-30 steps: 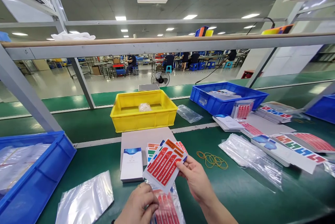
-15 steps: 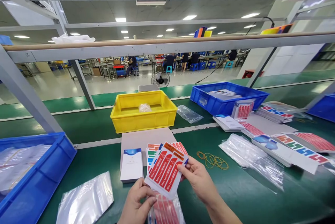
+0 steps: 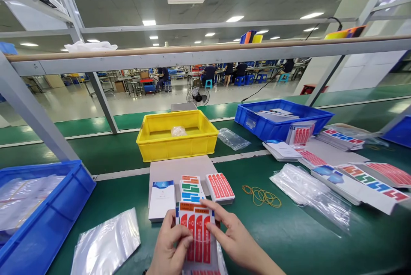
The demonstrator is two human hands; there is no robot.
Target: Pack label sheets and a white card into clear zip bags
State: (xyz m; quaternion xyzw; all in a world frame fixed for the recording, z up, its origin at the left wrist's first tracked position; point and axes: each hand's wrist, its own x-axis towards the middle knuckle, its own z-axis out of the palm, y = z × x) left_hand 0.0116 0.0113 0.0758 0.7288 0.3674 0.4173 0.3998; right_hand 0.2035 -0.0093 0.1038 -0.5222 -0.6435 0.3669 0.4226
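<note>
Red sticker sheets point(image 3: 198, 236) with an orange top strip stand upright in front of me, their lower part inside a clear plastic bag point(image 3: 221, 262). My right hand point(image 3: 234, 234) grips the sheets along their upper right side, thumb in front. At the bag's mouth on the left, my left hand point(image 3: 175, 240) is closed, pinching the plastic edge against the sheets. Just beyond are a stack of white booklets point(image 3: 162, 202), a stack of multicoloured sticker sheets point(image 3: 190, 187) and a stack of red sticker sheets point(image 3: 220, 187).
A yellow bin point(image 3: 176, 148) stands at the back, a blue bin point(image 3: 253, 125) beyond to its right. Another blue bin point(image 3: 69, 206) is at left, near flat plastic bags point(image 3: 105, 243). Rubber bands point(image 3: 263, 196) and more bags point(image 3: 308, 189) lie right.
The red sheets have turned from tilted to upright and moved down into the bag's mouth. The red stack behind them has come into full view.
</note>
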